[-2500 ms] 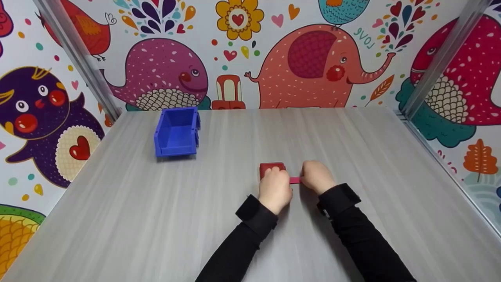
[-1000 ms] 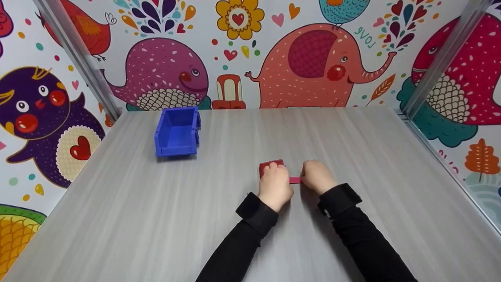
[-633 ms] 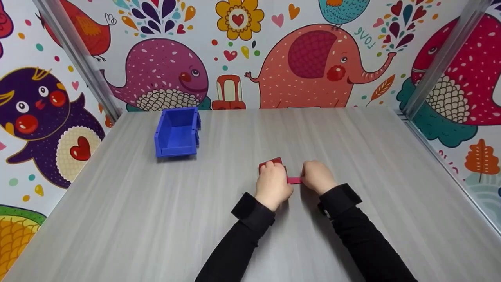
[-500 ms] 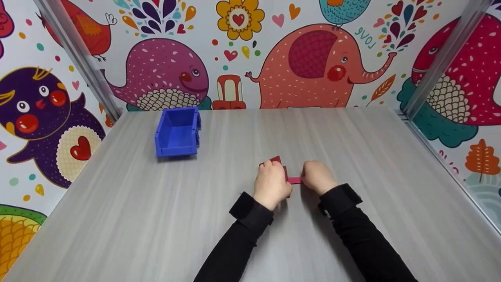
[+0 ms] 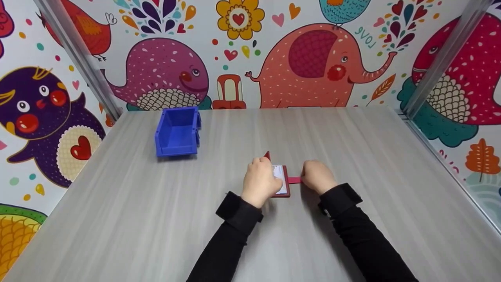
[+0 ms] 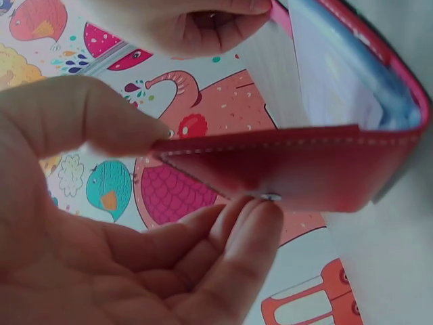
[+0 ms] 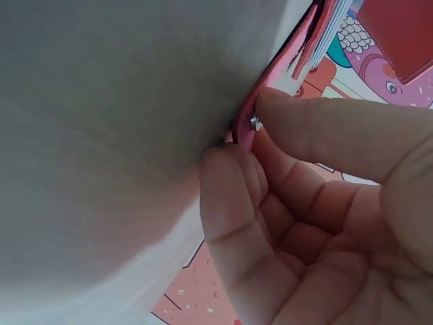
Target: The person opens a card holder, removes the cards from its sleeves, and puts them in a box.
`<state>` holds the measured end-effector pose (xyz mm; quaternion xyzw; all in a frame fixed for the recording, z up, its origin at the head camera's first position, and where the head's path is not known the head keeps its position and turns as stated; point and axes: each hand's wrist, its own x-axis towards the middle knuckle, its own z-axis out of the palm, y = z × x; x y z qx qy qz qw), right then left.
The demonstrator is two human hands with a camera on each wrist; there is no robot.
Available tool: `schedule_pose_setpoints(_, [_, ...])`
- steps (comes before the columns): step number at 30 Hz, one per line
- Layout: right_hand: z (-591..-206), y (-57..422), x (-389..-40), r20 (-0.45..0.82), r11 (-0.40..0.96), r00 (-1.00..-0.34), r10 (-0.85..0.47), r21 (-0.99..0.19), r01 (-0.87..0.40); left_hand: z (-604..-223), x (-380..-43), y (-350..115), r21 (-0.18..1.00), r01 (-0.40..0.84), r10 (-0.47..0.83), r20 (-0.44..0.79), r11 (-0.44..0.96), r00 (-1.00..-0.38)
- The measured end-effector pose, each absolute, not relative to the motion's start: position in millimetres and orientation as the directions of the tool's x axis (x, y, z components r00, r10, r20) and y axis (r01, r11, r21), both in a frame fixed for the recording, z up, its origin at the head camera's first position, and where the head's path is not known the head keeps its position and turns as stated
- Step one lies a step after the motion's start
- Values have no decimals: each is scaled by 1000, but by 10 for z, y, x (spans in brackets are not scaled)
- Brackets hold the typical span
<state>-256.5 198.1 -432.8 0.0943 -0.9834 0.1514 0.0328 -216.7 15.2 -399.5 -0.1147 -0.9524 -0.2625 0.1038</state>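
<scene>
A small red card holder lies on the table in front of me, its cover lifted and tilted up to the left. Pale clear sleeves show inside it. My left hand pinches the cover's edge between thumb and fingers; a metal snap stud shows by the fingertips. From the holder's right side runs a pink strap. Its end is pinched by my right hand, and a metal snap is visible beside the thumb in the right wrist view.
A blue plastic bin stands at the back left of the light wood-grain table. Walls with printed cartoon animals close off the back and sides, with metal posts at the corners.
My left hand has moved left and swung the card holder's cover up from closed, baring the sleeves inside. The right hand has stayed in place on the strap.
</scene>
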Motion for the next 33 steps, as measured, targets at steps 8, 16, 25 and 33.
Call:
schedule_pose_setpoints(8, [-4324, 1985, -2570, 79, 937, -981, -175, -293, -190, -3959, -2172, 22, 504, 252, 146, 241, 826, -959])
schedule_pose_setpoints(16, [-4330, 1978, -2573, 74, 936, -983, -169, -301, -184, -3944, -2198, -114, 494, 204, 112, 209, 845, -971])
schedule_pose_setpoints(25, [-4334, 1978, -2566, 90, 935, -981, -169, -300, -189, -3976, -2254, -250, 483, 190, 93, 217, 855, -972])
schedule_pose_setpoints(33, [-4333, 1972, -2542, 111, 936, -976, -188, -282, -212, -4005, -2348, -400, 510, 120, 60, 134, 852, -989])
